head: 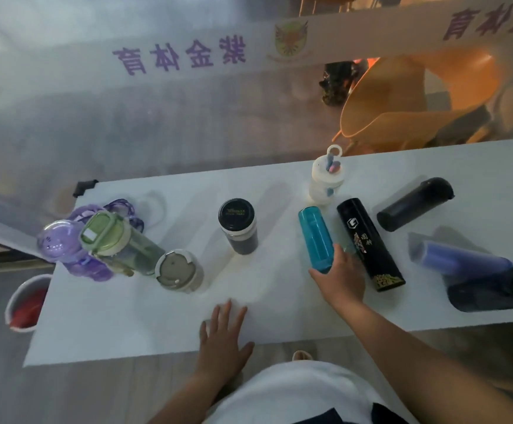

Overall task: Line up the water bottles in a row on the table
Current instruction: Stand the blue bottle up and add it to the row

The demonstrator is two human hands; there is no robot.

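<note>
right hand (342,280): fingers curled round near end of teal bottle (314,237), which lies centre-right on white table (126,325) | left hand (223,341): flat, fingers spread, lower centre | left of frame: purple bottle (62,249), green bottle (117,240), grey-lidded bottle (178,270) upright, clustered | black flask (368,243) lies just right of teal bottle

You have ten water bottles on the white table (126,316). Five stand: purple plastic bottle (56,243), green-lidded clear bottle (117,240), grey-lidded tumbler (177,270), black-capped dark bottle (238,228), white-capped clear bottle (325,179). Five lie: teal plastic bottle (314,237), printed black flask (368,240), plain black flask (414,205), blue bottle (457,260), dark edge bottle (493,289).
</note>
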